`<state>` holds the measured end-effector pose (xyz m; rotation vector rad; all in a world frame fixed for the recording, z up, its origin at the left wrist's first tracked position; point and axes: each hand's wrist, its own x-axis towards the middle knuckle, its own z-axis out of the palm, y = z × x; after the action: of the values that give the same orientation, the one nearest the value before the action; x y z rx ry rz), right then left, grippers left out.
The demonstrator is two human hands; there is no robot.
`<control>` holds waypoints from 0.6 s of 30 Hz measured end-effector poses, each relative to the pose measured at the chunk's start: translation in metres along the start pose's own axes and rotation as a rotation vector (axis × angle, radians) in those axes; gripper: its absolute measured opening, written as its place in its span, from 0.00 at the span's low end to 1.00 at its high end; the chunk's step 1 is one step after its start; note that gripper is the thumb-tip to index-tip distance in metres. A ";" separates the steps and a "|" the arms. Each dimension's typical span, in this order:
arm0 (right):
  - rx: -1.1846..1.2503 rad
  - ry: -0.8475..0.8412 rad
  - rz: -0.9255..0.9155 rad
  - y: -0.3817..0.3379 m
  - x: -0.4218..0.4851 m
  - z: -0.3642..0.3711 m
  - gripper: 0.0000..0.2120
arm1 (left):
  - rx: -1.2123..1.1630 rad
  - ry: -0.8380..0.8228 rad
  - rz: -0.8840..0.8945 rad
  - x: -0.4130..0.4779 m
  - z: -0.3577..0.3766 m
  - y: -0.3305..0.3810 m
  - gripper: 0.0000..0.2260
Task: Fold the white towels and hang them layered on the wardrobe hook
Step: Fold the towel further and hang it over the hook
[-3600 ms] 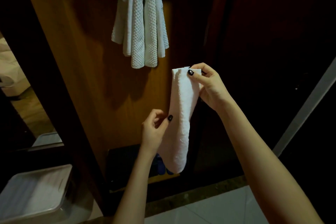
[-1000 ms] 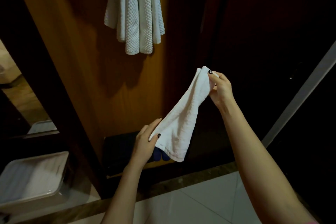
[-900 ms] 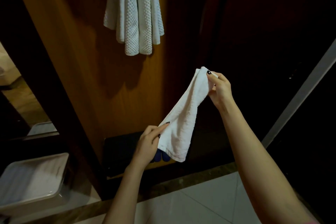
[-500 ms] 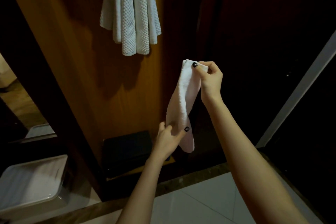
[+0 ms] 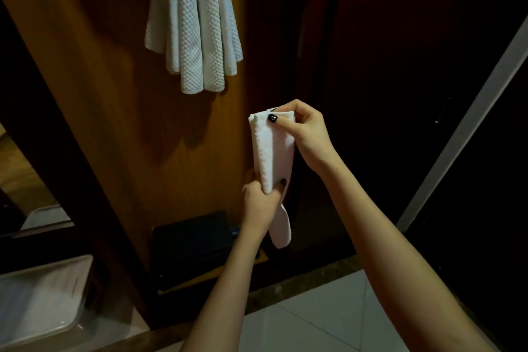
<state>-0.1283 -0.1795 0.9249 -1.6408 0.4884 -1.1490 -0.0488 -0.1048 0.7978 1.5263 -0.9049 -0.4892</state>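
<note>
Now, folded white towel (image 5: 274,148) near frame centre, hanging as narrow upright strip in front of wooden wardrobe panel (image 5: 128,123). Right grip (image 5: 303,134) pinches strip's top edge, thumb across front. Left grip (image 5: 258,200), at 6 o'clock of right, curled tight round strip lower down; towel tail dangles below it. Waffle-weave towels (image 5: 197,26) hang bunched at 11 o'clock, tops out of view. White tray (image 5: 43,294) at 8 o'clock; dark box (image 5: 191,243) at 7 o'clock; pale floor tiles (image 5: 314,317) at 5 o'clock.
</note>
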 end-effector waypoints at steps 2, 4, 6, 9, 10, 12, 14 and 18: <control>0.035 -0.005 0.011 -0.001 0.002 -0.005 0.04 | -0.017 -0.045 -0.006 0.002 -0.004 -0.008 0.09; 0.095 -0.008 0.055 -0.002 0.005 -0.010 0.04 | -0.024 -0.103 -0.041 0.004 -0.009 -0.021 0.11; 0.151 0.024 0.118 0.000 0.007 -0.014 0.05 | -0.044 -0.188 -0.122 0.002 -0.013 -0.034 0.14; 0.275 0.135 0.203 0.008 0.010 -0.023 0.06 | -0.078 -0.281 -0.222 -0.008 -0.013 -0.057 0.25; 0.315 0.157 0.220 0.010 0.011 -0.026 0.05 | -0.057 -0.293 -0.223 -0.011 -0.013 -0.064 0.20; 0.347 0.178 0.244 0.017 0.011 -0.032 0.05 | -0.013 -0.319 -0.206 -0.016 -0.014 -0.073 0.12; 0.345 0.196 0.261 0.024 0.010 -0.036 0.04 | 0.002 -0.319 -0.187 -0.018 -0.017 -0.077 0.14; 0.374 0.281 0.287 0.040 0.006 -0.047 0.03 | 0.024 -0.328 -0.156 -0.021 -0.033 -0.083 0.18</control>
<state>-0.1571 -0.2233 0.8926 -1.0566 0.6223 -1.1756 -0.0148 -0.0705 0.7192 1.5718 -1.0485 -0.8626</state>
